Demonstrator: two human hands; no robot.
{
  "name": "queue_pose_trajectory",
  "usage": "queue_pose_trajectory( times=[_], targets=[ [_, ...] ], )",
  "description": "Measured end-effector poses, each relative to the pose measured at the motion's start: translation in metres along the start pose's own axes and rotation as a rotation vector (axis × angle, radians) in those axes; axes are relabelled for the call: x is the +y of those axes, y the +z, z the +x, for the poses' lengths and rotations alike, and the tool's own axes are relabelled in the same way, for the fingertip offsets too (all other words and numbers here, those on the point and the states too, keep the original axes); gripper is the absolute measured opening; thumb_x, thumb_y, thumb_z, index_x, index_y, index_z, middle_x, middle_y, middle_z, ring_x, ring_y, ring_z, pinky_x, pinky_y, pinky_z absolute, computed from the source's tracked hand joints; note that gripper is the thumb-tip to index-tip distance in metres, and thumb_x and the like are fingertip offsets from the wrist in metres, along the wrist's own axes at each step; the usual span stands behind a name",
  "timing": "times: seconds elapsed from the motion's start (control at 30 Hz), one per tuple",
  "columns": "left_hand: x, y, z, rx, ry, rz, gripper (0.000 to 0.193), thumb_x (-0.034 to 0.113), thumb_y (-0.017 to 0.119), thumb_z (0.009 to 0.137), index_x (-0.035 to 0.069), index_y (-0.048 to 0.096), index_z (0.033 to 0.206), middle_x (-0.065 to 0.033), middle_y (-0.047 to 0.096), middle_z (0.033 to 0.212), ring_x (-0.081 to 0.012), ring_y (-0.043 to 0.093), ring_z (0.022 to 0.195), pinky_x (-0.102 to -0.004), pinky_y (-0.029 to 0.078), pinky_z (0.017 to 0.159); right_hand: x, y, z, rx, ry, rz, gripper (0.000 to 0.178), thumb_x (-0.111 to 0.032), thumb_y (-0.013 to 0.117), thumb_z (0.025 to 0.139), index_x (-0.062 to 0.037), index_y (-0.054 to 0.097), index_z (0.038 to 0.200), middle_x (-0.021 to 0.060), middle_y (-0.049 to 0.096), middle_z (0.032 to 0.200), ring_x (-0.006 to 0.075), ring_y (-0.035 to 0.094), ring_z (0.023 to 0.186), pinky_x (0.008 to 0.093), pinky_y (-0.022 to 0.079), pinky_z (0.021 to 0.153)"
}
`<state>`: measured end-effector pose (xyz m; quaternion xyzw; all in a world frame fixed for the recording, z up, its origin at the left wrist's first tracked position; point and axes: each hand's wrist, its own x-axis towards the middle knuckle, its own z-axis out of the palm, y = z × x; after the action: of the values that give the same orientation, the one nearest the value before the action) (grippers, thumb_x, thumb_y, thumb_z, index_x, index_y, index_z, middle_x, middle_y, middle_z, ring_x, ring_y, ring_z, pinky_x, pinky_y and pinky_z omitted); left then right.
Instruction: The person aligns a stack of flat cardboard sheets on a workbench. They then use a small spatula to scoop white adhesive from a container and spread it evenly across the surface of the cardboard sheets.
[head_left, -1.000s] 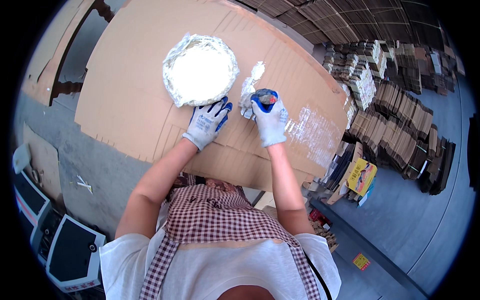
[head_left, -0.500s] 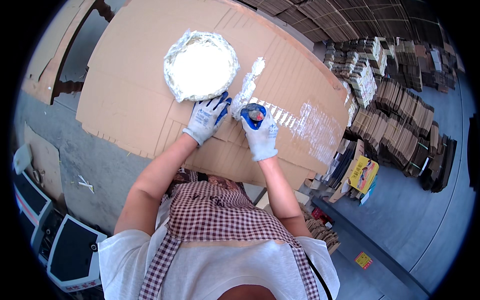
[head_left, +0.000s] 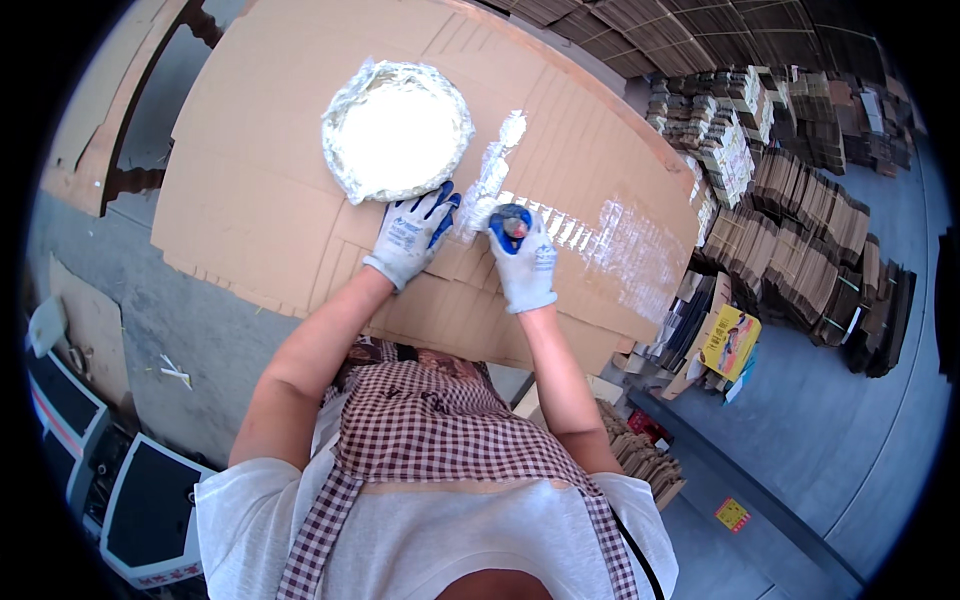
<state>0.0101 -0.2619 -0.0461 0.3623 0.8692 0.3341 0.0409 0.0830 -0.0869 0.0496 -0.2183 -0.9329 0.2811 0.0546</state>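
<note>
A large sheet of brown cardboard (head_left: 270, 160) lies across the work surface. On it stands a round vessel (head_left: 400, 140) with a crumpled, whitish crusted rim; its inside is glaring white. My left hand (head_left: 408, 238), in a white glove with blue fingertips, lies on the cardboard just below that rim, fingers stretched out. My right hand (head_left: 523, 255), gloved alike, is closed around a stubby tool (head_left: 515, 228) with a rounded, greyish-red end. Its lower part is hidden by my fingers. Beside this hand runs a lumpy strip of white paste (head_left: 489, 178), with a ridged white row to its right.
A thin white smear (head_left: 635, 260) covers the cardboard's right part. Stacked flattened cartons (head_left: 800, 205) stand on the floor to the right, with a yellow box (head_left: 730, 340) near them. Dark panels with white frames (head_left: 150, 500) lie at the lower left.
My right hand has shifted slightly to the right with the tool still in its grip. The left hand stays in place below the vessel.
</note>
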Motion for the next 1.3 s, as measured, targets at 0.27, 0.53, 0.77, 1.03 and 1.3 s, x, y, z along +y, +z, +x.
queue_pose_trajectory(
  times=[0.27, 0.53, 0.77, 1.03, 1.3],
  targets=[
    [-0.001, 0.001, 0.000, -0.015, -0.007, -0.011, 0.042, 0.023, 0.061, 0.094, 0.012, 0.060, 0.134, -0.0111, 0.054, 0.145, -0.0305, 0.053, 0.127, -0.0470, 0.039, 0.107, -0.004, -0.004, 0.010, -0.012, -0.076, 0.082, 0.041, -0.018, 0.077, 0.082, -0.0058, 0.062, 0.118, 0.0168, 0.066, 0.108, 0.0365, 0.066, 0.099, 0.0411, 0.054, 0.087],
    [-0.001, -0.001, -0.001, -0.014, -0.009, 0.014, 0.038, 0.022, 0.061, 0.094, 0.010, 0.062, 0.131, -0.0115, 0.055, 0.144, -0.0313, 0.053, 0.127, -0.0483, 0.038, 0.107, 0.044, -0.041, 0.021, 0.100, 0.225, 0.042, 0.039, -0.021, 0.078, 0.084, -0.0038, 0.060, 0.113, 0.0158, 0.066, 0.104, 0.0337, 0.066, 0.093, 0.0416, 0.053, 0.084],
    [0.000, -0.001, 0.002, -0.031, -0.002, 0.013, 0.039, 0.021, 0.061, 0.093, 0.010, 0.062, 0.131, -0.0110, 0.055, 0.145, -0.0309, 0.054, 0.126, -0.0489, 0.038, 0.107, 0.018, -0.007, -0.017, 0.045, 0.228, 0.085, 0.042, -0.029, 0.079, 0.084, -0.0039, 0.061, 0.113, 0.0176, 0.066, 0.103, 0.0343, 0.068, 0.093, 0.0407, 0.054, 0.083],
    [0.002, 0.001, 0.004, -0.017, -0.003, 0.053, 0.039, 0.020, 0.061, 0.094, 0.012, 0.063, 0.132, -0.0096, 0.056, 0.144, -0.0301, 0.054, 0.127, -0.0478, 0.039, 0.106, 0.006, -0.011, -0.030, 0.140, 0.203, 0.174, 0.045, -0.029, 0.083, 0.081, -0.0048, 0.062, 0.113, 0.0182, 0.067, 0.105, 0.0358, 0.068, 0.092, 0.0400, 0.055, 0.083],
    [0.003, 0.001, 0.004, 0.005, -0.001, 0.073, 0.041, 0.020, 0.062, 0.094, 0.012, 0.062, 0.134, -0.0096, 0.057, 0.143, -0.0311, 0.055, 0.125, -0.0473, 0.039, 0.106, 0.110, -0.061, -0.043, 0.423, 0.488, -0.036, 0.042, -0.026, 0.084, 0.081, -0.0048, 0.062, 0.109, 0.0122, 0.069, 0.096, 0.0238, 0.066, 0.084, 0.0370, 0.054, 0.079]
  ],
)
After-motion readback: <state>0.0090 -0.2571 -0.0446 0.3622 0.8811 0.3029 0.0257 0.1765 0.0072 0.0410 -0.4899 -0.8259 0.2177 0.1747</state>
